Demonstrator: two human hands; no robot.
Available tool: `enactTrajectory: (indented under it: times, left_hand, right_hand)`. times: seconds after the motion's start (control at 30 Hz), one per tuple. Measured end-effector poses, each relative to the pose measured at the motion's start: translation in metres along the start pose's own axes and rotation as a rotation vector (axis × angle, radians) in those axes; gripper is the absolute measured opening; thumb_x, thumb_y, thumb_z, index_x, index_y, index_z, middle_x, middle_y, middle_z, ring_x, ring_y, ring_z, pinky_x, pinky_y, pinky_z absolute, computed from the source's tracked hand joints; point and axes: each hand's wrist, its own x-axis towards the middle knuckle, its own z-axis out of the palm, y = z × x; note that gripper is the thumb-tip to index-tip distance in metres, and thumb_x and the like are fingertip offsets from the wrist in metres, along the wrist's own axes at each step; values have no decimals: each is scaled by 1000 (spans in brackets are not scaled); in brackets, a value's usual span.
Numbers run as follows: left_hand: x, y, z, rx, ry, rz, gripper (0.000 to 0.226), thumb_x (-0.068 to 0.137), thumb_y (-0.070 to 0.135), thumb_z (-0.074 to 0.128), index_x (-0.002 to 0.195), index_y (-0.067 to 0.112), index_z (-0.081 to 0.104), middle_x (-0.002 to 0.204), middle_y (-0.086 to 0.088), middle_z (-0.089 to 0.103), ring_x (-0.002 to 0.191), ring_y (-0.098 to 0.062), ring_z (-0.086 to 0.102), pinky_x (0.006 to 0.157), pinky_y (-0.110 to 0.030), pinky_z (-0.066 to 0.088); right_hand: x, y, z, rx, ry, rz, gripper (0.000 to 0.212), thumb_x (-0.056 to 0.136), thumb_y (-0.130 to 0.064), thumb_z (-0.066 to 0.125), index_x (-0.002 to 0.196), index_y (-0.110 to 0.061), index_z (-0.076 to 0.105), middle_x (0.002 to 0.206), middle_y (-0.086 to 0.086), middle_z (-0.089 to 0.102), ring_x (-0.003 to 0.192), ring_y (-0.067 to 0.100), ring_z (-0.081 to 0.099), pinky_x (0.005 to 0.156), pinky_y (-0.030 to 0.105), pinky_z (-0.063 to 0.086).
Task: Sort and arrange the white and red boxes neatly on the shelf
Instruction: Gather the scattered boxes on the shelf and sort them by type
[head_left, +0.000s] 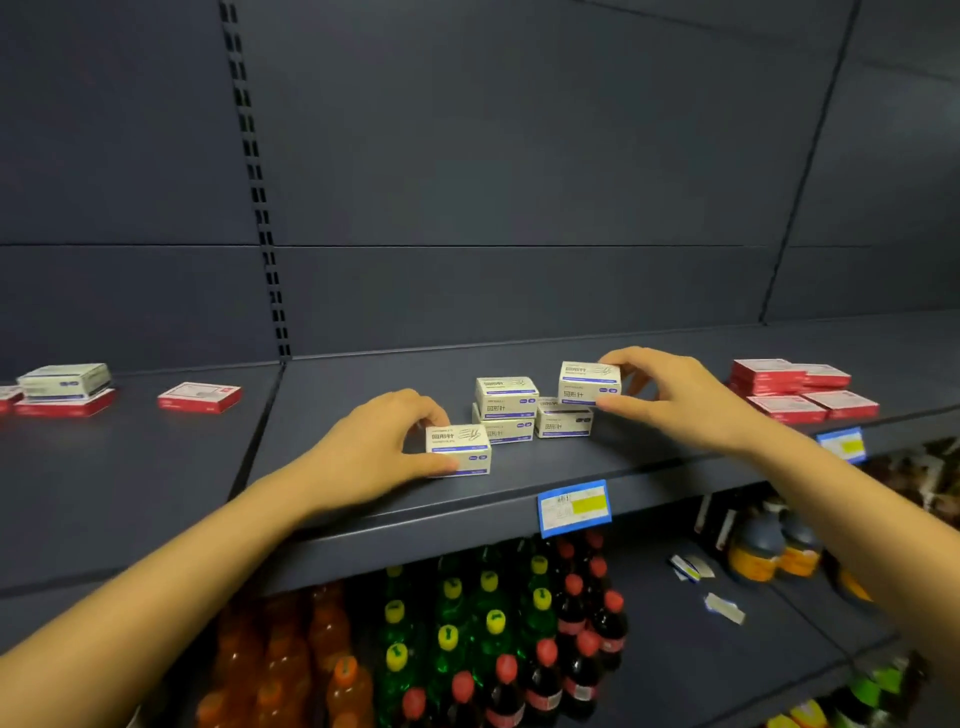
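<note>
My left hand grips a white box that rests on the dark shelf near its front edge. My right hand holds another white box on top of a small cluster of white boxes at mid-shelf. Flat red boxes lie stacked and spread at the right. One red box lies alone at the left. Further left, a white box sits on a red box.
A slotted upright divides the back panel. Blue and yellow price tags hang on the shelf's front edge. Below stand orange, green and dark soda bottles, and juice bottles to the right.
</note>
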Motion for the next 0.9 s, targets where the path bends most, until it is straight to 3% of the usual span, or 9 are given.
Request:
enactTrajectory:
  times: [0.2, 0.33, 0.43, 0.5, 0.63, 0.73, 0.9]
  left_hand:
    - [-5, 4, 7, -7, 63, -97, 34, 79, 42, 64, 108, 25, 58, 111, 9, 58, 97, -6, 52, 87, -29, 46]
    - [-9, 3, 3, 63, 54, -100, 44, 81, 46, 60, 118, 25, 53, 118, 10, 56, 101, -4, 49, 85, -22, 43]
    - [-15, -2, -11, 102, 103, -144, 45, 83, 48, 55, 120, 23, 54, 118, 9, 56, 105, -7, 50, 83, -23, 43]
    - [-21, -9, -24, 170, 143, -174, 41, 85, 46, 52, 118, 22, 55, 119, 8, 57, 109, -9, 50, 90, -29, 45]
    - [-40, -31, -52, 284, 171, -262, 35, 88, 40, 53, 115, 18, 59, 118, 3, 60, 108, -14, 53, 95, -27, 41]
    - [-64, -50, -72, 290, 180, -374, 31, 88, 37, 54, 111, 17, 62, 116, 0, 62, 106, -16, 55, 96, -38, 44]
    - [-109, -82, -104, 272, 234, -506, 31, 88, 33, 56, 111, 14, 62, 114, -3, 63, 100, -17, 57, 91, -35, 46]
  right_hand:
    - [21, 10, 15, 108, -88, -59, 33, 87, -29, 61, 118, -19, 55, 115, -4, 62, 95, 11, 56, 79, 22, 46]
    - [34, 9, 14, 73, -232, -35, 41, 88, -27, 60, 127, -18, 50, 127, 0, 58, 109, 15, 54, 94, 28, 44]
    - [42, 2, 4, 29, -184, -55, 51, 86, -36, 59, 133, -20, 46, 136, -4, 50, 121, 14, 48, 95, 23, 37]
    - [48, -11, 0, 12, -103, -118, 49, 86, -35, 59, 131, -19, 49, 136, -3, 51, 123, 14, 48, 94, 21, 35]
    - [60, -55, 7, 90, -19, -271, 37, 87, -29, 60, 123, -19, 56, 127, -2, 58, 113, 9, 55, 95, 22, 39]
    - [69, -93, 27, 52, -45, -374, 33, 87, -34, 58, 119, -27, 56, 124, -9, 57, 114, 8, 53, 100, 34, 43]
    - [84, -157, 72, -47, -102, -496, 31, 88, -42, 53, 119, -34, 53, 124, -13, 55, 117, 10, 48, 97, 42, 43]
